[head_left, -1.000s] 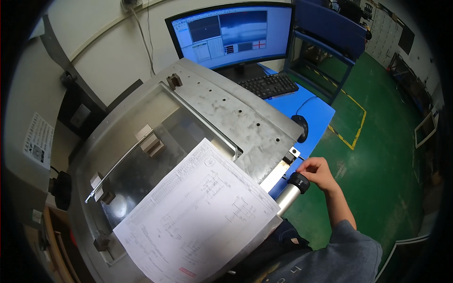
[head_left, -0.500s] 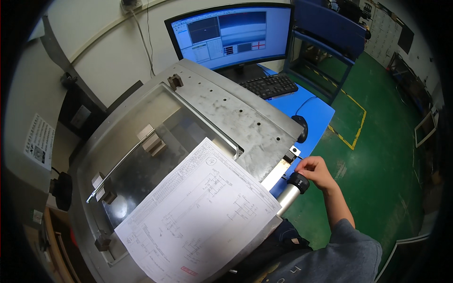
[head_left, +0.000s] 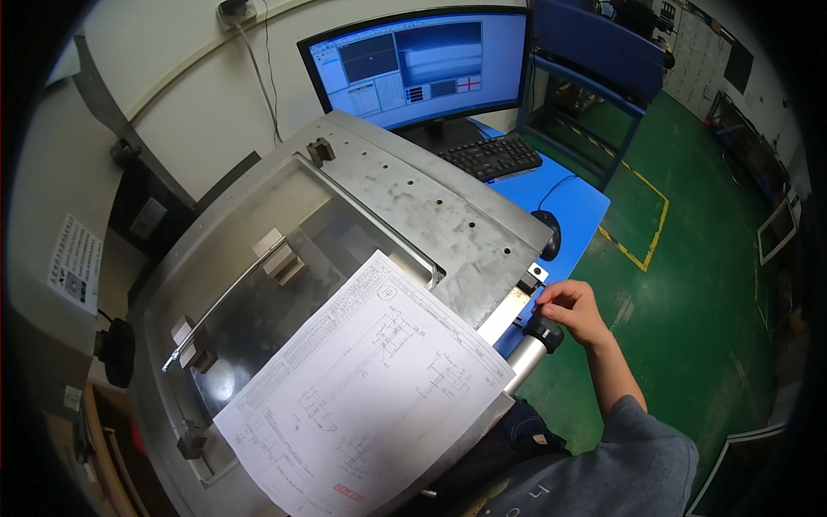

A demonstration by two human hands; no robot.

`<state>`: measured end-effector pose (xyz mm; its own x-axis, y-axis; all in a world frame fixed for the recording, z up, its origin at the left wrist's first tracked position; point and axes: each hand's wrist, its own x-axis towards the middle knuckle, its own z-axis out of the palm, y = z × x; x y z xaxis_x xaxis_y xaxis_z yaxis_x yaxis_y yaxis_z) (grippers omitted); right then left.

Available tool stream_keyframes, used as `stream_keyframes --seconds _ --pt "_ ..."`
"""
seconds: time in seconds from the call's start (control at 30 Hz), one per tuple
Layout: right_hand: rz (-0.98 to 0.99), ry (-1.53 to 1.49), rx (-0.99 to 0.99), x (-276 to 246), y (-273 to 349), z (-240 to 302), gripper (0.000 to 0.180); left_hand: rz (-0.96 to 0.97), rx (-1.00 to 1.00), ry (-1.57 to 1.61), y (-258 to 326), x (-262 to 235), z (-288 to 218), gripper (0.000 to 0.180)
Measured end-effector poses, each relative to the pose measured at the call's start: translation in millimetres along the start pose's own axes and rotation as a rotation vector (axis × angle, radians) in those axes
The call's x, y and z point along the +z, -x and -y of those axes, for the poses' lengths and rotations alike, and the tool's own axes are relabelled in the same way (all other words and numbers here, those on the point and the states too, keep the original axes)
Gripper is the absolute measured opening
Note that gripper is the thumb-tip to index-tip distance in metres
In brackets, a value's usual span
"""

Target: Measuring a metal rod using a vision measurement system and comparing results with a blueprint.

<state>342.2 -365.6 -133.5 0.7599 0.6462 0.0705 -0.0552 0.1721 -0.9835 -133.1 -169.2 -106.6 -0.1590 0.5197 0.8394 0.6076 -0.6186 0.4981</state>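
Observation:
My right hand (head_left: 575, 308) grips the black knob (head_left: 544, 333) at the end of a silver cylindrical handle (head_left: 526, 362) on the right side of a grey metal stage (head_left: 431, 207). The fingers curl over the knob's top. A large white sheet with a technical drawing (head_left: 370, 396) lies on the stage's near part, over the glass plate (head_left: 284, 284). A small metal block (head_left: 280, 256) sits on the glass against a thin bar. My left hand is out of the picture.
A monitor (head_left: 422, 65) glows behind the stage, with a black keyboard (head_left: 491, 157) and a black mouse (head_left: 550, 235) on a blue desk (head_left: 568, 202). Green floor with yellow lines (head_left: 655, 233) spreads to the right. A blue rack (head_left: 594, 77) stands at the back.
My right hand has stayed on the knob, shifting only slightly. The picture on the monitor has changed.

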Motion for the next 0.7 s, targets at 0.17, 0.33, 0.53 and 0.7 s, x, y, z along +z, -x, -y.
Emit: stream_keyframes --seconds 0.17,0.33,0.53,0.7 --pt "0.187 -0.231 -0.110 -20.2 6.8 -0.7 0.015 -0.009 0.007 0.000 -1.4 1.9 -5.6 0.031" --pt "0.242 -0.207 0.050 -28.1 11.2 -7.3 0.013 0.004 -0.012 -0.030 1.9 -4.6 5.2 0.029" --pt "0.195 0.007 0.127 -20.3 3.9 -5.5 0.013 0.012 -0.016 -0.012 0.9 -2.6 -1.4 0.028" --pt "0.088 -0.013 0.002 -5.8 0.9 -2.0 0.014 0.022 -0.022 -0.018 -0.7 -2.4 -1.7 0.027"
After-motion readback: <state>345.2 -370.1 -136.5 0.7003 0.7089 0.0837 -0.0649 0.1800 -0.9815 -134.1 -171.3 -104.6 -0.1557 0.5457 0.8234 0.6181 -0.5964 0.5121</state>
